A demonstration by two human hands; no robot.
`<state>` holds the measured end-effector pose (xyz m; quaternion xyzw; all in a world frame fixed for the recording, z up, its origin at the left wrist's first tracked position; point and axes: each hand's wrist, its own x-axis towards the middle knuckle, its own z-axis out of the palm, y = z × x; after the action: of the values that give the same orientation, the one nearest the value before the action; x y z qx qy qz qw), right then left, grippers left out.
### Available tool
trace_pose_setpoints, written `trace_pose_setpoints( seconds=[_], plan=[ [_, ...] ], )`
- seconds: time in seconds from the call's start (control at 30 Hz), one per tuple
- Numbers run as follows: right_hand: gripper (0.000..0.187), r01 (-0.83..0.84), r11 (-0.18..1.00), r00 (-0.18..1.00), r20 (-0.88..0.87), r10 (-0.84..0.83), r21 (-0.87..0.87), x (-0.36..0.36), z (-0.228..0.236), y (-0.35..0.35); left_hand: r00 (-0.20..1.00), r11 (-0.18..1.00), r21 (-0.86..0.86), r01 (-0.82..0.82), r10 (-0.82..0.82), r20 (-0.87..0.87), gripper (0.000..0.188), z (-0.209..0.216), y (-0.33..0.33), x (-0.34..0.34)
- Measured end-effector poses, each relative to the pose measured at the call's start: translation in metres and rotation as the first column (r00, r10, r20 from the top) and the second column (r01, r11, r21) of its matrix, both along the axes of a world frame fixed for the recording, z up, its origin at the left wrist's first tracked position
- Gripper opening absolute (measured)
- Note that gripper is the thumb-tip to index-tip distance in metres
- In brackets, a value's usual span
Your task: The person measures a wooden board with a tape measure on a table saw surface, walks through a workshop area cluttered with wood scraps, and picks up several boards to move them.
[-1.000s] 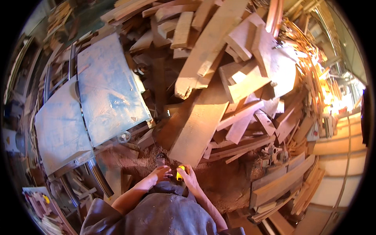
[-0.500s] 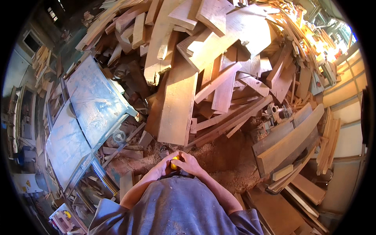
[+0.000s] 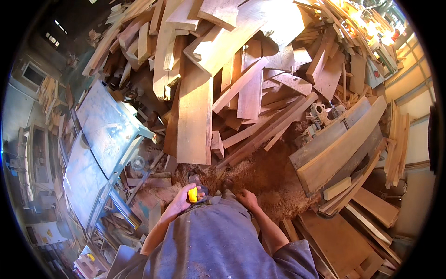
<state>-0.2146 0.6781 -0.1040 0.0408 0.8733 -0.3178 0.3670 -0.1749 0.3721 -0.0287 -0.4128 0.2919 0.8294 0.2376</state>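
My left hand [image 3: 180, 201] is closed around a small yellow tape measure [image 3: 193, 195], held in front of my waist on the left. My right hand [image 3: 247, 199] hangs by my right hip with its fingers curled in, and nothing shows in it. My dusty dark apron [image 3: 209, 237] fills the space between both forearms. Beyond my hands, the near end of a wide plank [image 3: 194, 125] slopes down from the wood heap toward my feet.
A big heap of boards and offcuts [image 3: 274, 60] rises ahead. A pale blue machine table [image 3: 104, 130] stands on the left. To the right, a long board [image 3: 341, 144] lies along a machine bed. Sawdust [image 3: 265, 179] covers the floor around my shoes [image 3: 227, 183].
My hands have come apart. The left keeps the yellow tape measure and has moved left; the right has let go and dropped to my right hip. The view has shifted slightly.
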Motion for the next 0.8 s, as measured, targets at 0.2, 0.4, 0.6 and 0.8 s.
trace_pose_setpoints(
  seconds=[0.2, 0.4, 0.6, 0.8],
  plan=[
    [0.046, 0.290, 0.949, 0.941, 0.143, -0.306, 0.122, 0.094, -0.086, 0.058, 0.988, 0.984, -0.089, 0.151, -0.152, -0.001, 0.030, 0.004, 0.007, -0.003],
    [0.040, 0.232, 0.970, 0.940, 0.273, -0.205, -0.068, 0.201, -0.150, 0.085, 0.954, 0.931, -0.238, 0.276, -0.295, -0.048, 0.018, 0.026, 0.018, -0.014],
    [0.040, 0.345, 0.917, 0.927, 0.227, -0.299, -0.201, 0.183, -0.129, 0.061, 0.940, 0.919, -0.243, 0.310, -0.334, -0.066, 0.032, -0.007, 0.006, 0.005],
    [0.039, 0.296, 0.939, 0.948, 0.178, -0.265, -0.177, 0.126, -0.085, 0.055, 0.963, 0.942, -0.262, 0.210, -0.245, -0.108, 0.022, -0.016, -0.001, 0.030]
  ],
)
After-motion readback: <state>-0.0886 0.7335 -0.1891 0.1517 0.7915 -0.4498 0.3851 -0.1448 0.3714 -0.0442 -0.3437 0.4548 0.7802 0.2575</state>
